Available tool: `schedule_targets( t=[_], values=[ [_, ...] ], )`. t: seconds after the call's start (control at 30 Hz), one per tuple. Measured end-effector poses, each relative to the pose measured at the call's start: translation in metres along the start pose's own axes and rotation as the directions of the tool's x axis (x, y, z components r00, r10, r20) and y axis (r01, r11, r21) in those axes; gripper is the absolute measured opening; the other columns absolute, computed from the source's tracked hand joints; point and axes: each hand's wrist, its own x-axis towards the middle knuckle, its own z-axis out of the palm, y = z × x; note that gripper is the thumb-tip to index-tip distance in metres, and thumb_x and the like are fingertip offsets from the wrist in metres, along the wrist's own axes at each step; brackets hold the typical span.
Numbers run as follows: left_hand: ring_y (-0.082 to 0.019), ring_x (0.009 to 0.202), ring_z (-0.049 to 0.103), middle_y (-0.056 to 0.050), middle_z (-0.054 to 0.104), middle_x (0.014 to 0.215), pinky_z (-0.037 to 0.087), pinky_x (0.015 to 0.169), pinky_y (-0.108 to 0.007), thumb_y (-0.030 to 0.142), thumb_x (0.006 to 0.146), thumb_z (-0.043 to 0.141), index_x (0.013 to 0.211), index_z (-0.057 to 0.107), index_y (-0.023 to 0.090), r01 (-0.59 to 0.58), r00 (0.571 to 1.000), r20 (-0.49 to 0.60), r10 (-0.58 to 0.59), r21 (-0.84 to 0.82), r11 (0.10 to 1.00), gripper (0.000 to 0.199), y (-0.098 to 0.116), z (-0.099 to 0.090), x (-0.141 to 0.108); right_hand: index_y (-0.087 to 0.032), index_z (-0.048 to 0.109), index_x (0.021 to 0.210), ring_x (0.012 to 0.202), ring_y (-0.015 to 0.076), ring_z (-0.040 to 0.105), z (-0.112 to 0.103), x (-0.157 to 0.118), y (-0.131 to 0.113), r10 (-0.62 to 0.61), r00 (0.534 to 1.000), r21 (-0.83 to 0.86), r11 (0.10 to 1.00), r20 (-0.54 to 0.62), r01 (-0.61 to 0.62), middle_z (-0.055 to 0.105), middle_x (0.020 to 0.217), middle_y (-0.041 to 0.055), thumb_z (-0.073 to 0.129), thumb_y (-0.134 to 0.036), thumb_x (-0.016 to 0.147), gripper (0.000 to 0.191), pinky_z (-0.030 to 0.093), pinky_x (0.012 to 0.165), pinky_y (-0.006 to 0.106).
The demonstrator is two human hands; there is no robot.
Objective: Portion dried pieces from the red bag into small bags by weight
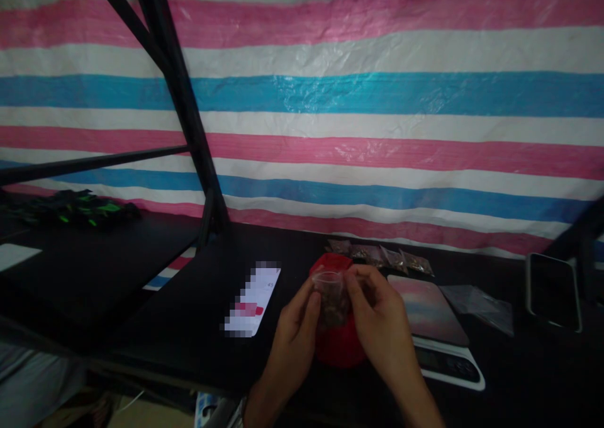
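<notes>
A small clear plastic bag [333,302] with brownish contents hangs between my two hands, above a red bag or container [342,346] on the black table. My left hand [299,321] pinches the bag's left edge, thumb against fingers. At its upper right edge, my right hand [380,315] grips with thumb and fingertips. Just right of my right hand lies a scale [429,311] with a metallic plate and a white rim. Several small filled bags [370,255] lie in a row behind the red item.
Flat clear bags [481,305] lie right of the scale, with a dark-screened phone [553,291] beyond. A lit phone [255,302] rests to the left. Black frame posts [184,107] stand before a striped sheet; dark green-flecked items [85,208] lie far left.
</notes>
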Motion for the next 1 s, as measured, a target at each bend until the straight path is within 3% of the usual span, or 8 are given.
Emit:
schedule_targets(
  t=[0.07, 0.2, 0.3, 0.47, 0.57, 0.67, 0.83, 1.0],
  values=[
    [-0.028, 0.114, 0.075, -0.010, 0.080, 0.125, 0.060, 0.105, -0.044, 0.056, 0.105, 0.051, 0.134, 0.074, 0.023, 0.009, 0.999, -0.031, -0.007, 0.061, 0.998, 0.050, 0.002, 0.004, -0.003, -0.022, 0.068, 0.095, 0.072, 0.0207, 0.069, -0.011, 0.006, 0.004, 0.009, 1.000, 0.013, 1.000, -0.020, -0.009, 0.075, 0.082, 0.0043, 0.063, -0.055, 0.096, 0.034, 0.054, 0.065, 0.028],
    [-0.030, 0.110, 0.072, -0.012, 0.073, 0.119, 0.059, 0.099, -0.049, 0.046, 0.104, 0.049, 0.121, 0.073, 0.023, -0.084, 0.975, -0.160, 0.155, 0.381, 0.921, 0.038, 0.001, 0.008, -0.009, -0.022, 0.066, 0.094, 0.067, 0.0191, 0.062, -0.034, 0.019, 0.016, -0.022, 0.988, -0.069, 0.998, -0.154, 0.011, 0.069, 0.078, 0.0020, 0.064, -0.060, 0.094, 0.038, 0.048, 0.059, 0.027],
    [-0.029, 0.098, 0.070, -0.013, 0.059, 0.126, 0.059, 0.090, -0.052, 0.040, 0.092, 0.063, 0.129, 0.065, 0.023, 0.047, 0.965, -0.243, 0.102, 0.538, 0.841, 0.040, -0.007, 0.009, -0.011, -0.022, 0.065, 0.097, 0.068, 0.0191, 0.062, -0.037, 0.022, 0.025, -0.043, 0.989, -0.130, 0.991, -0.144, 0.024, 0.068, 0.080, 0.0018, 0.060, -0.054, 0.097, 0.033, 0.048, 0.060, 0.027],
    [-0.024, 0.090, 0.067, -0.009, 0.057, 0.114, 0.060, 0.085, -0.045, 0.035, 0.090, 0.061, 0.129, 0.059, 0.021, 0.117, 0.974, -0.222, -0.040, 0.347, 0.930, 0.042, -0.027, 0.005, -0.006, -0.023, 0.065, 0.097, 0.085, 0.0213, 0.068, -0.020, 0.016, 0.033, -0.092, 0.992, -0.253, 0.961, 0.083, 0.110, 0.073, 0.092, 0.0042, 0.053, -0.037, 0.102, 0.020, 0.052, 0.080, 0.032],
    [-0.023, 0.089, 0.070, -0.008, 0.064, 0.109, 0.060, 0.080, -0.040, 0.037, 0.092, 0.058, 0.126, 0.056, 0.021, 0.146, 0.973, -0.201, -0.114, 0.150, 0.978, 0.038, -0.030, 0.001, 0.000, -0.024, 0.068, 0.107, 0.102, 0.0225, 0.071, -0.012, 0.009, 0.034, -0.029, 0.960, -0.307, 0.944, 0.278, 0.117, 0.075, 0.110, 0.0056, 0.056, -0.030, 0.102, 0.015, 0.053, 0.092, 0.035],
    [-0.024, 0.090, 0.072, -0.007, 0.069, 0.107, 0.059, 0.078, -0.038, 0.037, 0.091, 0.061, 0.123, 0.056, 0.021, 0.169, 0.966, -0.210, -0.150, 0.079, 0.982, 0.036, -0.028, -0.003, 0.003, -0.026, 0.071, 0.117, 0.112, 0.0235, 0.072, -0.012, 0.006, 0.036, 0.037, 0.919, -0.356, 0.927, 0.392, 0.115, 0.076, 0.121, 0.0057, 0.061, -0.021, 0.097, 0.022, 0.052, 0.101, 0.038],
    [-0.024, 0.087, 0.074, -0.006, 0.071, 0.102, 0.059, 0.078, -0.038, 0.032, 0.090, 0.061, 0.122, 0.057, 0.022, 0.143, 0.969, -0.210, -0.128, 0.058, 0.988, 0.034, -0.031, -0.003, 0.003, -0.027, 0.074, 0.125, 0.118, 0.0266, 0.072, -0.016, 0.009, 0.040, 0.019, 0.939, -0.450, 0.881, 0.342, 0.146, 0.078, 0.127, 0.0077, 0.061, -0.022, 0.098, 0.030, 0.051, 0.106, 0.043],
    [-0.023, 0.086, 0.074, -0.006, 0.071, 0.103, 0.060, 0.081, -0.040, 0.029, 0.090, 0.062, 0.124, 0.058, 0.022, 0.141, 0.971, -0.201, -0.129, 0.050, 0.989, 0.034, -0.034, -0.005, 0.002, -0.029, 0.077, 0.127, 0.112, 0.0316, 0.076, -0.016, 0.009, 0.036, 0.050, 0.956, -0.599, 0.788, 0.288, 0.140, 0.081, 0.124, 0.0085, 0.067, -0.023, 0.096, 0.033, 0.055, 0.097, 0.044]
  ],
)
